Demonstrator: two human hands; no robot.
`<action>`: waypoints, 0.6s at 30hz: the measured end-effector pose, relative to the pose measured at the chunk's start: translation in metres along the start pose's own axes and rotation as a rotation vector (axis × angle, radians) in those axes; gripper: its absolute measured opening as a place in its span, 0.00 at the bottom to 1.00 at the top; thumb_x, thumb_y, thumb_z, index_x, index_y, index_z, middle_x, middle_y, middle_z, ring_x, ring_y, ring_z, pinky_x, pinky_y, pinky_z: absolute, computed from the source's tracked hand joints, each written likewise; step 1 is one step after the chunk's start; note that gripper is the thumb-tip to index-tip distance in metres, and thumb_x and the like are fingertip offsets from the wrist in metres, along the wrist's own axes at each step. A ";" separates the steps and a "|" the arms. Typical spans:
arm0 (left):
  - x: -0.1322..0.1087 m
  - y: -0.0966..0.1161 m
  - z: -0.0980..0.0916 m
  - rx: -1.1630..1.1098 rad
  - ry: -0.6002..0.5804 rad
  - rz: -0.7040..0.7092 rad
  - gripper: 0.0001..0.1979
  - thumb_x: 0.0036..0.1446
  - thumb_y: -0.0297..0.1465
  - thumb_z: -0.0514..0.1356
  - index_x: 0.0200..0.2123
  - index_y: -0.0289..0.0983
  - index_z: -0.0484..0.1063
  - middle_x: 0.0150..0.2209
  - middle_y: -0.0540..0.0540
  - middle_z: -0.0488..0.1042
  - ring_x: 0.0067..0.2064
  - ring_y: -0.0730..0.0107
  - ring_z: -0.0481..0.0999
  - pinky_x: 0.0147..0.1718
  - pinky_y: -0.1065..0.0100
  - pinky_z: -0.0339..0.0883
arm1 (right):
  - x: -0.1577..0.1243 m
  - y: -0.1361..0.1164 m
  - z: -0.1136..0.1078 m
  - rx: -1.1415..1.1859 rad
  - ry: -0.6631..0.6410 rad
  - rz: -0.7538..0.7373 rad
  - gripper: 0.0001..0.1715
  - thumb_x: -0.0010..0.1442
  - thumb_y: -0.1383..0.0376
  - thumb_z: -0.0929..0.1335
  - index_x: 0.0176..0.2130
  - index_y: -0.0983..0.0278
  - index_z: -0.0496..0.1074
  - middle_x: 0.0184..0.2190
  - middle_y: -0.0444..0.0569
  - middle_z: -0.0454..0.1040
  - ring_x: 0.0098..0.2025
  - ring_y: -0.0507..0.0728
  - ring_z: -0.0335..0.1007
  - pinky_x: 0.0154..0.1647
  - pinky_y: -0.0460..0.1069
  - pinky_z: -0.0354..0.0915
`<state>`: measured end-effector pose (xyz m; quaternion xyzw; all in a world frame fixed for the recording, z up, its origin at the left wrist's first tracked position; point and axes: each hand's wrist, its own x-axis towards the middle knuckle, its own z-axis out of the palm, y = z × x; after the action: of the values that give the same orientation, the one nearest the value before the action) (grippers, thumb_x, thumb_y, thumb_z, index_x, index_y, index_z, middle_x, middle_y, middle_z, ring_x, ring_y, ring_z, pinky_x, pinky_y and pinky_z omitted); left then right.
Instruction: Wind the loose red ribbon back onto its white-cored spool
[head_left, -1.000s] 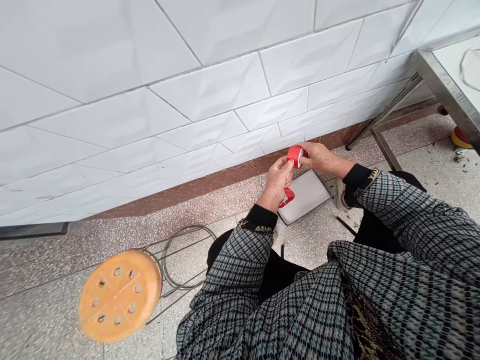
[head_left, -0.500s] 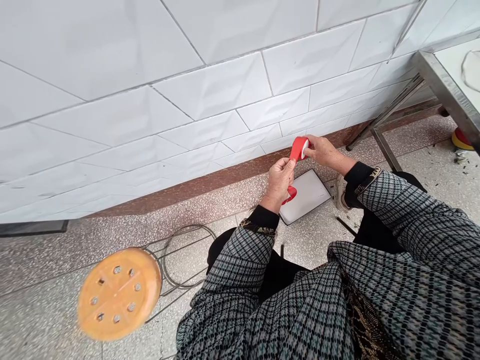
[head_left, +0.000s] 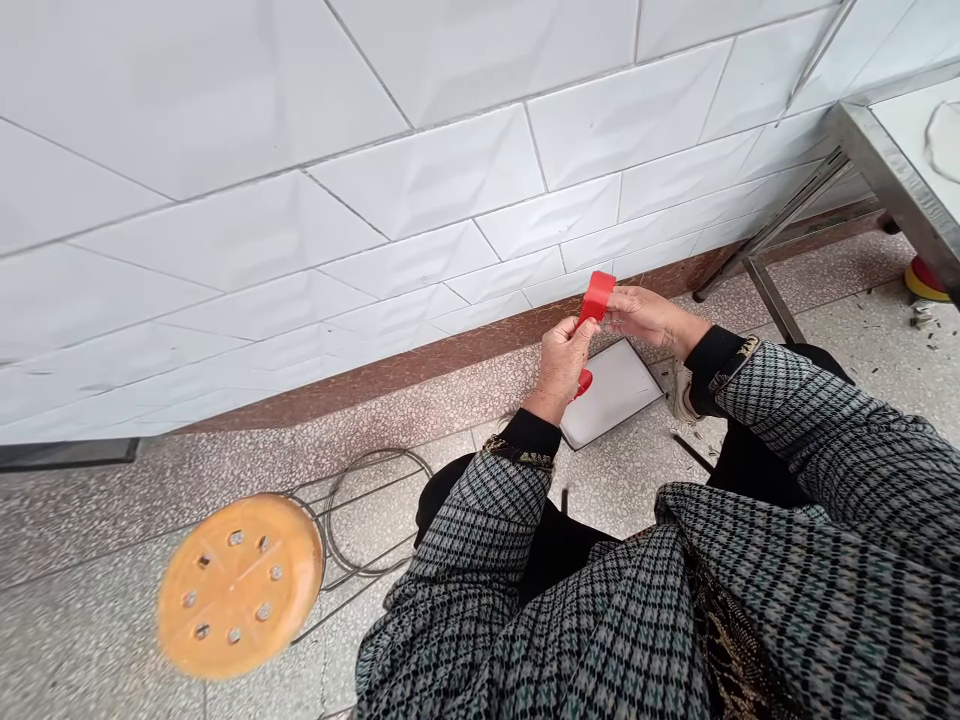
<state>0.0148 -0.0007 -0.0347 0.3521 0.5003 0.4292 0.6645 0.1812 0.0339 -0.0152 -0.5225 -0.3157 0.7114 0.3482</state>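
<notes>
My left hand [head_left: 564,362] pinches a red ribbon [head_left: 598,296] between thumb and fingers. The loose end of the strip curls out below this hand, over a white rectangular panel [head_left: 615,392] on the floor. To the right, my right hand [head_left: 646,318] has its fingers behind the red roll, at its right side. Those fingertips are partly hidden by the roll, and its core does not show now. Both hands are close together, raised above the floor near the wall.
A round orange stool [head_left: 240,585] with holes in its seat lies on its side at left, its metal legs [head_left: 379,515] towards me. A metal-framed table [head_left: 892,180] stands at right. Ahead rises a white tiled wall [head_left: 450,260]. A red and yellow object [head_left: 926,280] sits under the table.
The roll has turned so that its white core no longer shows. My right hand has rotated, its fingers now behind the roll. My left hand has shifted slightly right, keeping its pinch.
</notes>
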 end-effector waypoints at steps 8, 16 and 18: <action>0.000 -0.003 -0.001 -0.019 -0.041 0.050 0.22 0.62 0.47 0.74 0.29 0.38 0.74 0.16 0.60 0.54 0.18 0.82 0.47 0.20 0.72 0.40 | -0.003 -0.006 0.004 0.177 -0.004 0.206 0.09 0.69 0.70 0.72 0.35 0.63 0.80 0.30 0.49 0.82 0.35 0.54 0.76 0.37 0.47 0.70; 0.005 -0.013 -0.004 0.032 -0.018 0.050 0.23 0.62 0.47 0.73 0.28 0.37 0.73 0.16 0.60 0.54 0.19 0.81 0.50 0.21 0.72 0.42 | -0.003 0.000 0.004 0.249 -0.026 0.256 0.07 0.71 0.67 0.72 0.37 0.61 0.79 0.31 0.48 0.82 0.35 0.56 0.75 0.38 0.48 0.71; 0.008 -0.018 -0.006 0.051 0.053 0.097 0.21 0.60 0.45 0.75 0.30 0.37 0.72 0.20 0.57 0.63 0.21 0.79 0.59 0.23 0.73 0.51 | -0.003 0.001 0.005 0.278 -0.021 0.262 0.05 0.69 0.68 0.72 0.37 0.61 0.78 0.32 0.47 0.83 0.36 0.56 0.76 0.40 0.49 0.71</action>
<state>0.0142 0.0001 -0.0555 0.3811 0.5108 0.4572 0.6204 0.1773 0.0299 -0.0134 -0.4985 -0.1470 0.7929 0.3181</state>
